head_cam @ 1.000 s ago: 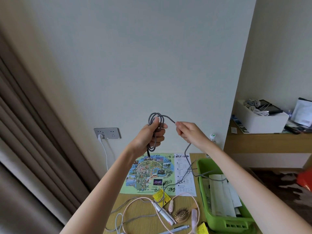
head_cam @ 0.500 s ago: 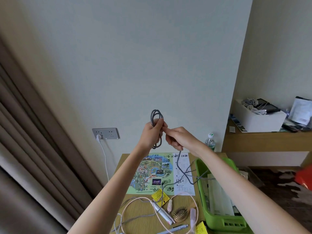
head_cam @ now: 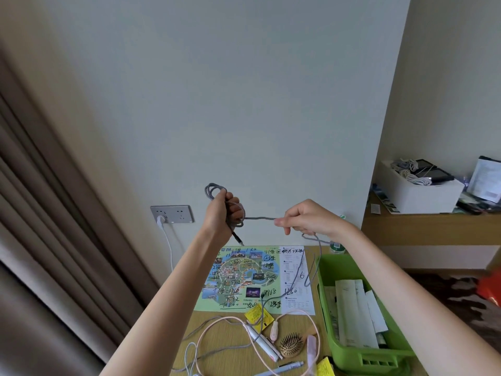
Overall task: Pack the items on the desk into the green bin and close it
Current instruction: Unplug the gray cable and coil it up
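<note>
High above the desk, my left hand (head_cam: 221, 213) grips a coil of grey braided cable (head_cam: 259, 218); its black plug hangs below the fist. My right hand (head_cam: 303, 219) pinches the same cable about a hand's width to the right, pulling a short stretch taut between the hands. The loose tail drops from my right hand down over the map (head_cam: 244, 278) and the desk. The green bin (head_cam: 371, 356) stands open at the right of the desk with folded papers inside. A pink cable (head_cam: 217, 325), a wooden hairbrush (head_cam: 291, 347), pens and yellow packets (head_cam: 256, 314) lie at the front.
A wall socket (head_cam: 172, 214) with a white plug and cord sits left of the desk, beside brown curtains (head_cam: 54, 240). A green-capped bottle (head_cam: 337, 246) stands behind the bin. At the right, a wooden shelf (head_cam: 433, 226) carries a white box with cables and devices.
My right hand has moved away from the left hand to the right, drawing out a length of grey cable. Both hands sit lower and the coil has grown in my left fist.
</note>
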The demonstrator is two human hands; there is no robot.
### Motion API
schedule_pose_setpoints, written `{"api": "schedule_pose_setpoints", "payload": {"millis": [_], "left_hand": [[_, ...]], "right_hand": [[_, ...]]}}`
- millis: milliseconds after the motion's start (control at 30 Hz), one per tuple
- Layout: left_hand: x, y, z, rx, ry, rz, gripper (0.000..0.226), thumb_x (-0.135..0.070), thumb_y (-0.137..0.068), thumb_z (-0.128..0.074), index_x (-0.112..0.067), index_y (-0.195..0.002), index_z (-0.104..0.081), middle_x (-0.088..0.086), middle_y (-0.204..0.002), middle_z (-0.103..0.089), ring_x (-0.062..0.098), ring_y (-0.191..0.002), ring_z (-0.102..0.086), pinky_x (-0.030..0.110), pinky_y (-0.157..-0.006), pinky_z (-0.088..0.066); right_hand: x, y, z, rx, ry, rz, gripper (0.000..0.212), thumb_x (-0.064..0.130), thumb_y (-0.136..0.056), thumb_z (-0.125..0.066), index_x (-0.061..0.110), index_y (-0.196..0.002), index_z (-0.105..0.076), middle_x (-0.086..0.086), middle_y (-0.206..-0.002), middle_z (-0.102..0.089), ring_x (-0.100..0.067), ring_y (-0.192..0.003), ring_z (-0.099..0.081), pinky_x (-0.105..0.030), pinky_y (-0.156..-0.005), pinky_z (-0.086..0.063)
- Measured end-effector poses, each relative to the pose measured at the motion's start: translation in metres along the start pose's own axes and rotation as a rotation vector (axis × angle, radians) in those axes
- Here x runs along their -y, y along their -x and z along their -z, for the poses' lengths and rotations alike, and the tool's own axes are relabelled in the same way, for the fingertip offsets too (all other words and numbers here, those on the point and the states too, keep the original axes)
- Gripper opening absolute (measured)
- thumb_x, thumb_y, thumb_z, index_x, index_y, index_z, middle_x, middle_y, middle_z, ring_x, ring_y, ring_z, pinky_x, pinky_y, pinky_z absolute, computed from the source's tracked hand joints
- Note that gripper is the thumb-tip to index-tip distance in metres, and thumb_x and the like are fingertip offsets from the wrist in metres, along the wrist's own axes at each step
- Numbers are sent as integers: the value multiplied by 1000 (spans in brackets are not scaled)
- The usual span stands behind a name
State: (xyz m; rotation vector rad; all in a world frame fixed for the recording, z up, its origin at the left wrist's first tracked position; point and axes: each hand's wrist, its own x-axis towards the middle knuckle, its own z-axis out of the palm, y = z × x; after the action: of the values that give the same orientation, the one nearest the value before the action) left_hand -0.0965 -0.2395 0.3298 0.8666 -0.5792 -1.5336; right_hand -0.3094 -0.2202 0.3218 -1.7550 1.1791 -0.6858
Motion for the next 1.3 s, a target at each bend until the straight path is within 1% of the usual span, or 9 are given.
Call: {"api": "schedule_pose_setpoints", "payload": {"millis": [133, 233, 467, 700, 800, 867, 1000, 1200, 1300], "left_hand": [[4, -2, 8, -89, -437, -162, 37, -23, -102, -33, -19, -66, -34, -5, -54, -33, 7, -42, -22, 17, -35, -20], [9, -1, 14, -63, -768, -254, 40, -30, -104, -31, -21, -65, -32, -2, -59, -32, 10, -48, -23, 21, -42, -21], [18, 14, 2, 331, -1023, -73, 59, -76, -83, -29, -18, -72, -37, -4, -63, -34, 10, -51, -23, 22, -46, -19], [25, 25, -8, 596, -930, 67, 58, -77, -86, -32, -20, -74, -39, -7, -64, -32, 14, -55, -18, 19, -42, -20], [28, 29, -12, 650, -957, 62, 42, -52, -97, -46, -21, -71, -33, -5, -64, -29, 13, -54, -17, 17, -42, -20], [28, 29, -14, 641, -915, 90, 36, -39, -101, -42, -21, -71, -36, -4, -65, -29, 13, -54, -16, 17, -41, -19], [21, 29, -15, 605, -700, 185, 38, -43, -103, -35, -18, -74, -42, -3, -67, -29, 8, -52, -18, 16, -39, -15], [12, 24, -18, 517, -453, 169, 38, -42, -102, -34, -17, -75, -41, -3, -67, -24, 6, -49, -16, 21, -42, -6], [13, 21, -22, 434, -542, 76, 39, -46, -101, -36, -16, -79, -46, -4, -62, -31, 6, -45, -24, 17, -38, -14]], "right_hand": [[16, 4, 14, -64, 119, 56, 31, 35, -80, -76, 11, -62, -68, 14, -41, -38, -1, -38, -34, -11, -41, -26], [29, 9, 26, -22, 40, 114, 25, 29, -84, -73, 9, -69, -70, 9, -45, -32, -6, -41, -24, -16, -42, -21], [41, 4, 20, -68, 11, 217, 23, 21, -95, -60, 2, -86, -69, 4, -54, -45, -3, -42, -36, -14, -42, -27], [40, -4, 10, -126, -24, 253, 26, 23, -97, -56, 1, -86, -65, 6, -50, -44, -6, -43, -35, -16, -41, -28], [37, -8, 7, -144, -84, 231, 23, 25, -96, -58, 6, -83, -60, 10, -49, -35, -8, -43, -25, -18, -40, -21], [31, -10, 7, -166, -116, 195, 23, 29, -96, -58, 12, -81, -54, 11, -49, -32, -9, -43, -20, -21, -42, -17], [4, -8, 8, -128, -254, 156, 35, 40, -99, -49, 12, -80, -42, 7, -57, -27, -11, -47, -23, -21, -46, -22], [-34, -3, -2, -115, -411, 82, 30, 34, -101, -44, 14, -81, -49, 1, -64, -30, -13, -53, -36, -23, -57, -40], [-38, -2, -12, -91, -479, 47, 33, 36, -103, -39, 14, -80, -48, 0, -64, -30, -14, -52, -32, -22, -54, -39]]}}
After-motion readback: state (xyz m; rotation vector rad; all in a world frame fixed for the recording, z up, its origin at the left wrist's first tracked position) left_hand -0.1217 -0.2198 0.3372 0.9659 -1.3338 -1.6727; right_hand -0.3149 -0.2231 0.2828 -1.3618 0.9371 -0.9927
